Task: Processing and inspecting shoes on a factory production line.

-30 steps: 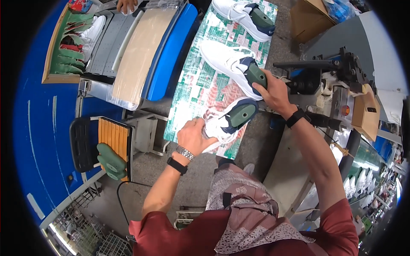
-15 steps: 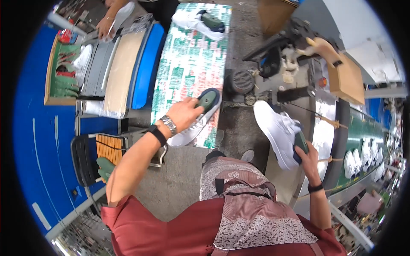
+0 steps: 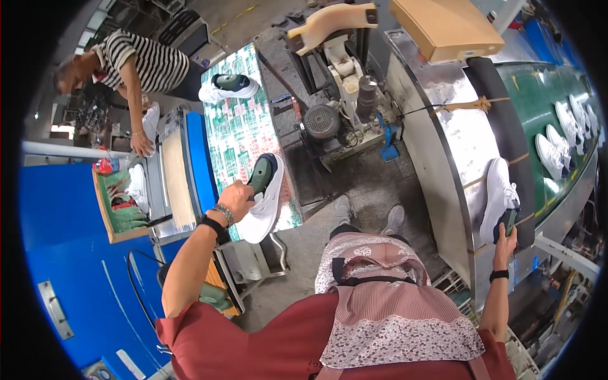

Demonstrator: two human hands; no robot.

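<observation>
My left hand (image 3: 236,199), with fingers curled closed, grips a white sneaker (image 3: 268,213) at its opening. A dark green shoe last (image 3: 261,173) fills that sneaker, whose toe points toward me at the near end of the patterned table (image 3: 244,133). Off to the right, my right hand (image 3: 504,246) is closed around the heel end of another white sneaker (image 3: 494,197). This one also has a green last (image 3: 507,221) in it, and it is over the metal ledge beside the conveyor; whether it touches the ledge I cannot tell.
A third lasted sneaker (image 3: 214,94) lies at the table's far end. Several white shoes (image 3: 553,152) stand on the green conveyor (image 3: 529,104). A machine with a motor (image 3: 322,121) occupies the middle floor. A person in a striped shirt (image 3: 147,63) handles a shoe at far left.
My right hand has carried its sneaker rightward to the conveyor's metal ledge. My left hand still grips the table sneaker. The view has turned right, and the other person has come into sight.
</observation>
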